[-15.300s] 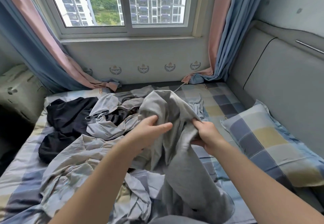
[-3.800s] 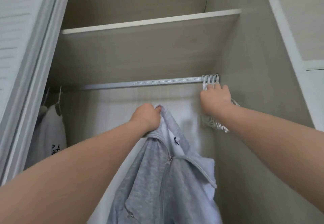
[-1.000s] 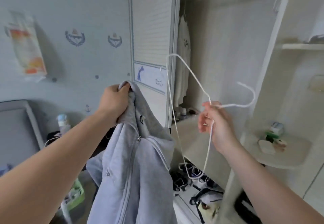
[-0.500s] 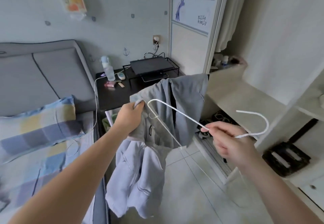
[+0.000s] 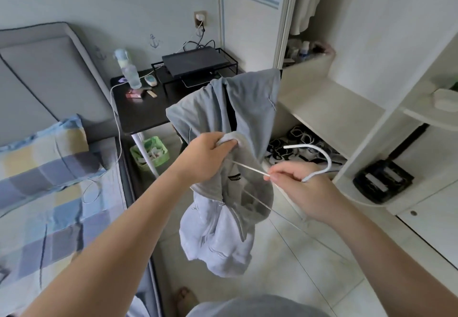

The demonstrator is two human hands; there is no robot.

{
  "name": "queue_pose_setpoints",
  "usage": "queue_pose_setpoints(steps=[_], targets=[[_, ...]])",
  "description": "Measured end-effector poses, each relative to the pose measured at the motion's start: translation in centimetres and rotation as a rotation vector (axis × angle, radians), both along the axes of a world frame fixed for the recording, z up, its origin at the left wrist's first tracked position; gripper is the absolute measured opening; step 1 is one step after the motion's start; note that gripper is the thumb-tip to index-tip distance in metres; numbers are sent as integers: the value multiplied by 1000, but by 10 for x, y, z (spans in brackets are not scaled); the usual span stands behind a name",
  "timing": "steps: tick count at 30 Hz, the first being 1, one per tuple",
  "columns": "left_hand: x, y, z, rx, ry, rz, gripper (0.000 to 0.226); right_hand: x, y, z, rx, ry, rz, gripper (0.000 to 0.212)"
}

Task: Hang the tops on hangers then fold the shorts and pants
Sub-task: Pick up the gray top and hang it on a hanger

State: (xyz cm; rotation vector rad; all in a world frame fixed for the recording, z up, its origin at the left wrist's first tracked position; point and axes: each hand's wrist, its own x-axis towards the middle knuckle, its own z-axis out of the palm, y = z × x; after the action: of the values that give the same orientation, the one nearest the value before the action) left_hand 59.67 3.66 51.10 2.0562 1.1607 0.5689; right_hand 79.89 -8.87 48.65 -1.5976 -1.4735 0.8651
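The grey hoodie (image 5: 224,240) and the white wire hanger (image 5: 325,153) are both held in the air above the floor (image 5: 309,282), between the bed (image 5: 62,192) and the open wardrobe (image 5: 332,108), so nothing carries them. The left hand (image 5: 207,159) holds the hoodie at the neck, its fingers (image 5: 224,143) curled round a bunch of collar fabric. The hood stands up behind that hand and the body hangs down below it. The right hand (image 5: 306,192) has its fingers (image 5: 278,173) pinched tight on the hanger at the base of the hook, which curls up and away on the wardrobe side. From that pinch one shoulder wire runs toward the left hand and disappears into the neck opening just beneath the left fingers. A second wire slants down through the shadowed inside of the garment. The hanger's long axis therefore lies roughly along the line from one hand to the other, with the leading tip already inside the collar on the left hand's side. The trailing shoulder, next to the right hand, looks to be outside the cloth. The left hand is the nearer to the opening. The next move probably turns on it stretching the collar toward the right, so that the trailing end can slip in. How far in the leading tip sits cannot be told, since fabric hides it.
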Motion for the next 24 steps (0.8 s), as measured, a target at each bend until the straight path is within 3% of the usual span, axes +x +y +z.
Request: queue_pose_setpoints(steps=[2, 4, 8, 10, 13, 15, 17, 21, 24], targets=[[18, -15, 7, -26, -44, -96, 42, -9, 7, -7, -30, -89, -43, 17], [32, -27, 10, -89, -83, -147, 41, -16, 11, -17, -41, -54, -108, 23], [44, -34, 8, -246, -54, -206, 37, -6, 4, -28, 43, 292, -181, 23], [46, -39, 4, -268, 10, -303, 35, 3, -2, -30, 61, 371, -143, 22], [48, -50, -1, -57, 60, -353, 38, 10, -7, -32, 78, 481, -95, 31], [46, -54, -1, 340, 83, -298, 32, 14, -11, -29, 79, 552, -88, 35], [43, -53, 1, 626, 199, -235, 50, 19, -15, -25, 79, 586, -46, 35], [44, -48, -5, 629, 260, -399, 61, 26, -18, -21, 108, 566, 15, 30], [41, -41, -11, 484, 172, -407, 57, 36, -19, -17, 109, 395, 39, 20]])
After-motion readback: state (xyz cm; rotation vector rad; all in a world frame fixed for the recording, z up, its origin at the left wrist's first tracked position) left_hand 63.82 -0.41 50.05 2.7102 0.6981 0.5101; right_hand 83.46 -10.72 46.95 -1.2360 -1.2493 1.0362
